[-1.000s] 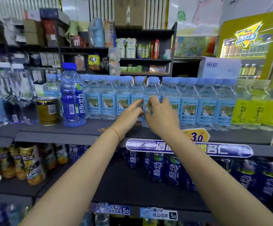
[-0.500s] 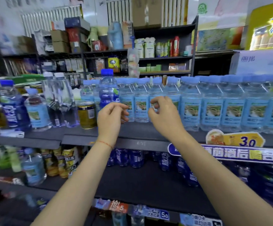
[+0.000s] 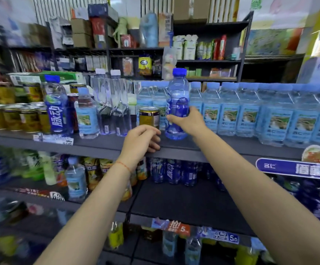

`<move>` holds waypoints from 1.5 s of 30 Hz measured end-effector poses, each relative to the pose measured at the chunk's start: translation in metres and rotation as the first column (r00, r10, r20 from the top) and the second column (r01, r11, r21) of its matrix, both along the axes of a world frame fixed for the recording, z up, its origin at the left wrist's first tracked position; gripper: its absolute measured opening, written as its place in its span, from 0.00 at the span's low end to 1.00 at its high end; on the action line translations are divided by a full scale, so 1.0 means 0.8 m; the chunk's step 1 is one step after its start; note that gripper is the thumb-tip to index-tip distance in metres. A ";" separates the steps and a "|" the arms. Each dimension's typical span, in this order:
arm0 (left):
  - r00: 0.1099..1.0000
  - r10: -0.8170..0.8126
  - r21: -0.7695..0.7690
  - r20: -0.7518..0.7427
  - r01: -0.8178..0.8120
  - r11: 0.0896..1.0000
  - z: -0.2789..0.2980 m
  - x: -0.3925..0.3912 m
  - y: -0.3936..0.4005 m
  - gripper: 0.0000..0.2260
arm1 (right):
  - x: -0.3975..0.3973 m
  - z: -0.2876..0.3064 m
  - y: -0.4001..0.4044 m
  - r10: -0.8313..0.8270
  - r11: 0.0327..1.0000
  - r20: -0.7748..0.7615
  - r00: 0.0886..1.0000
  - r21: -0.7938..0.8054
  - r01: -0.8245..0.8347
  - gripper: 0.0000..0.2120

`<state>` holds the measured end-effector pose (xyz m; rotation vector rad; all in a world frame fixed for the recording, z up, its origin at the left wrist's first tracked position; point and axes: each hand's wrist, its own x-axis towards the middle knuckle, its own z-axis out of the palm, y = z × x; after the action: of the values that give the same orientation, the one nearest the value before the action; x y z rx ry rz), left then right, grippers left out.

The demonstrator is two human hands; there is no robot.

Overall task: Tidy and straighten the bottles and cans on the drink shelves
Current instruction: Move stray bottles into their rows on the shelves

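My right hand [image 3: 187, 122] grasps the dark blue bottle [image 3: 176, 106], upright on the upper shelf [image 3: 105, 145] beside the gold can [image 3: 149, 118], misplaced before pale water bottles [image 3: 254, 109]. My left hand [image 3: 141, 141], loosely curled, holds nothing.

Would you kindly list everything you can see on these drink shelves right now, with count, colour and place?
Dark blue bottle: one, blue cap, top shelf centre, in the right hand's grip.
Second dark blue bottle: one, top shelf left.
Light blue water bottles: a long row, count unclear, top shelf right.
Small water bottle: one, light blue, standing apart, left of centre.
Clear bottles: two, top shelf, behind.
Gold can: one, beside the held bottle.
Gold cans: several, far left.
Top shelf: dark grey.
Lower shelf bottles: blue, several, blurred.
Left hand: empty, fingers curled, at the shelf edge.
Right hand: around the dark blue bottle.
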<state>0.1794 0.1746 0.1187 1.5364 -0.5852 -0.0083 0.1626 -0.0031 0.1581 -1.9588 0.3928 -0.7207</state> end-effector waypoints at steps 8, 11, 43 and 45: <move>0.996 -0.088 -0.121 -0.029 0.084 0.989 -0.008 0.003 0.009 0.07 | -0.028 -0.008 0.030 0.003 0.997 0.115 0.993 0.074 -0.011 0.23; 0.991 -0.131 -0.189 0.022 0.132 0.973 -0.008 0.005 0.009 0.06 | -0.050 -0.012 0.049 0.087 0.983 0.170 0.982 0.146 -0.113 0.22; 0.931 -0.317 0.285 -0.179 0.358 0.889 -0.213 -0.028 -0.123 0.44 | -0.134 -0.262 -0.059 -0.093 0.995 -0.354 0.930 0.000 0.100 0.39; 0.930 -0.316 0.299 -0.188 0.361 0.883 -0.214 -0.028 -0.141 0.44 | -0.135 -0.261 -0.076 -0.051 0.996 -0.345 0.937 0.056 0.075 0.40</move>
<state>0.1572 0.0617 -0.0525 1.7203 -0.7672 -0.4992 0.0546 -0.0636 -0.0504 -2.0149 0.6861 -0.3953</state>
